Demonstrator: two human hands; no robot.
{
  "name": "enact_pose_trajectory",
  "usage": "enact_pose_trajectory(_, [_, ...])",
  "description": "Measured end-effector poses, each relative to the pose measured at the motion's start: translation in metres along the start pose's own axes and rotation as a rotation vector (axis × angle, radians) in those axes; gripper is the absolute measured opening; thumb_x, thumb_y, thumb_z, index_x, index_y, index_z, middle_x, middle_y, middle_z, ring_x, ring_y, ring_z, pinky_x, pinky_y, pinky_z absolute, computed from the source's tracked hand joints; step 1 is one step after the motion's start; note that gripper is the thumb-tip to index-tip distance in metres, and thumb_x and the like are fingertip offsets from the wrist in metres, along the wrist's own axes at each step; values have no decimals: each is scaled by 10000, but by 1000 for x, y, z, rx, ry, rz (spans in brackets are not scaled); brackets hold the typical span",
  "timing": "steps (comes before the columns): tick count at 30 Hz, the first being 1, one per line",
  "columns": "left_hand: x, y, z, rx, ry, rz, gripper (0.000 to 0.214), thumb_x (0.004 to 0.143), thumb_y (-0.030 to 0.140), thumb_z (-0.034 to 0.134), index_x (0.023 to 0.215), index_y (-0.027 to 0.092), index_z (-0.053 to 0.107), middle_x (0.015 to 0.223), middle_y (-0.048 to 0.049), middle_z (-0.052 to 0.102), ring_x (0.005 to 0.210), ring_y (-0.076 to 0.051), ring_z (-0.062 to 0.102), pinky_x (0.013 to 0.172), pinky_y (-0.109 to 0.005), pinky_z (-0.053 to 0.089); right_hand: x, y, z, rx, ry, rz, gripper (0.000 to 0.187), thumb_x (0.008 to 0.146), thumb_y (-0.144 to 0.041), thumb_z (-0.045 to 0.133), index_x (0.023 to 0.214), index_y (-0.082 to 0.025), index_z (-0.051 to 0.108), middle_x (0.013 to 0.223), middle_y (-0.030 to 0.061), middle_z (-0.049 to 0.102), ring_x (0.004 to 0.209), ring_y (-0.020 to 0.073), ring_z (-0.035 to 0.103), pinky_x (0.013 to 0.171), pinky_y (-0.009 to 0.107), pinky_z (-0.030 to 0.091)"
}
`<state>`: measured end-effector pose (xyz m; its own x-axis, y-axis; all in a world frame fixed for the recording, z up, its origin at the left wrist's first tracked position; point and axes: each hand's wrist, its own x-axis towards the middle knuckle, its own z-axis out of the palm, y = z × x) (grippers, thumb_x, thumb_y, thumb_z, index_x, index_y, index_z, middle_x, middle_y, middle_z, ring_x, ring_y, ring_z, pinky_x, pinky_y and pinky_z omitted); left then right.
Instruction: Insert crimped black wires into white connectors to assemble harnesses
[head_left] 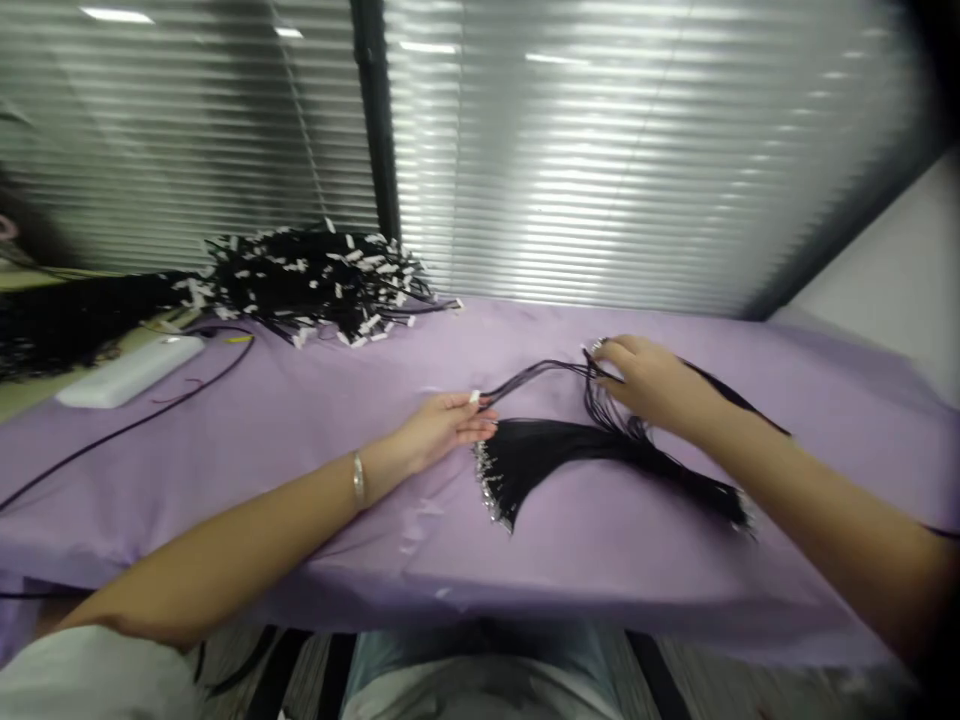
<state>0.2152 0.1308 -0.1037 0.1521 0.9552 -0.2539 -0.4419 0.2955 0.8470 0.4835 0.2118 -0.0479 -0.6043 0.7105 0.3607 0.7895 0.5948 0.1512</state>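
Note:
A few thin black cables (536, 368) run between my two hands, a little above the table. My left hand (450, 425) pinches their ends between thumb and fingers, with a small white piece at the thumb tip. Over the other end, my right hand (645, 385) has its fingers curled on the black strands, some of which hang down in loops beneath it. Below both hands lies a fanned bundle of black cables (570, 445) with shiny metallic tips at its ends. Exact finger contact on the right is partly hidden.
A large heap of black cables with white connectors (315, 285) lies at the back left, by the window blinds (570, 180). Left of it are a white elongated device (131, 370) and a black cord (135, 425). A purple cloth (360, 560) covers the table.

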Motion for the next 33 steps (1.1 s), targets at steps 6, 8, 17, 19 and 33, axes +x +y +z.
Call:
enact_pose_trajectory(6, [5,-2,-4,69,47,17,57,811,90,626,853,71,659,835,-84,693,680,-114,650,771,-266,518,-21,-96,-2,211,-220,-179,189,897,-188,459,921,-149,642,906,71,629,828,191,592,760,301,445])
enact_pose_trajectory(8, [5,-1,-5,90,60,15,61,778,71,649,836,64,668,768,-62,678,643,-99,633,722,-238,519,-20,-106,6,156,-209,-208,195,899,-162,442,895,-147,637,862,65,622,797,201,588,730,318,435])
enact_pose_trajectory(17, [4,0,-5,161,31,-12,137,719,29,675,840,94,670,771,-39,686,677,-127,662,723,-274,548,-17,-90,31,485,-139,-220,177,901,-223,482,924,-135,633,885,60,636,825,163,578,765,270,436])
enact_pose_trajectory(19, [5,-1,-5,153,32,1,150,723,20,670,853,93,681,804,-45,699,733,-133,671,771,-284,549,-16,-91,34,514,-109,-242,206,913,-227,458,889,-124,635,864,67,623,820,159,565,767,266,431])
enact_pose_trajectory(33, [3,-3,-5,173,56,104,212,651,131,785,851,140,716,822,-36,724,755,-124,673,760,-241,556,-3,-95,57,584,-181,-78,78,823,-192,610,854,-137,657,847,59,578,777,157,518,747,273,395])
